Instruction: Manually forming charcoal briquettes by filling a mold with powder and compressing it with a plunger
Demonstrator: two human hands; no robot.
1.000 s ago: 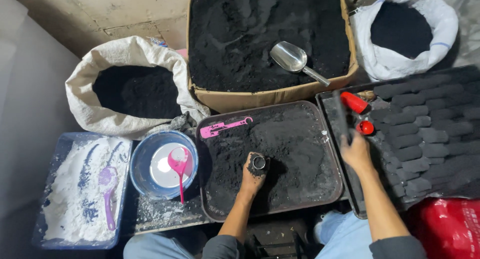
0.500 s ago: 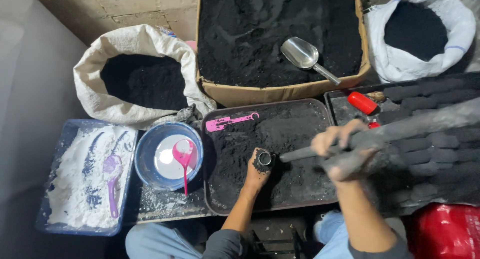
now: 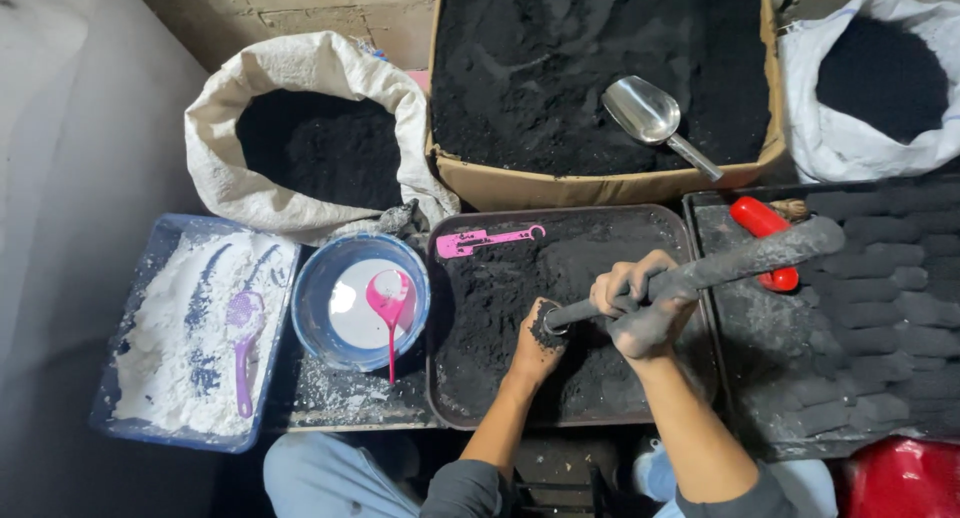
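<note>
Rammer rod (image 3: 700,270) sits in my right hand (image 3: 640,313), the fingers wrapped tight around its sooty shaft; its narrow lower end points down into a small metal tube (image 3: 548,323). My left hand (image 3: 537,343) is closed around that tube, holding it upright on the black powder (image 3: 500,318), so only the tube's rim shows above the blackened fingers. Both hands are over the dark tray (image 3: 680,228) in front of me, which lies on the surface and is heaped with that powder. A pink flat tool (image 3: 488,240) lies at the tray's far edge.

Left of the tray I see a blue bowl (image 3: 312,318) with a pink spoon (image 3: 388,300) in it, and further left a blue tray (image 3: 150,240) of white powder with a purple spoon (image 3: 243,333). Right of the hands, a second tray (image 3: 710,218) carries rows of dark pressed pieces (image 3: 880,278) and a red cylinder (image 3: 762,226) just under the rod's thick end. Beyond, a cardboard box (image 3: 600,186) of black powder holds a metal scoop (image 3: 655,118), flanked by two white sacks: one at left (image 3: 260,78), one at right (image 3: 830,148).
</note>
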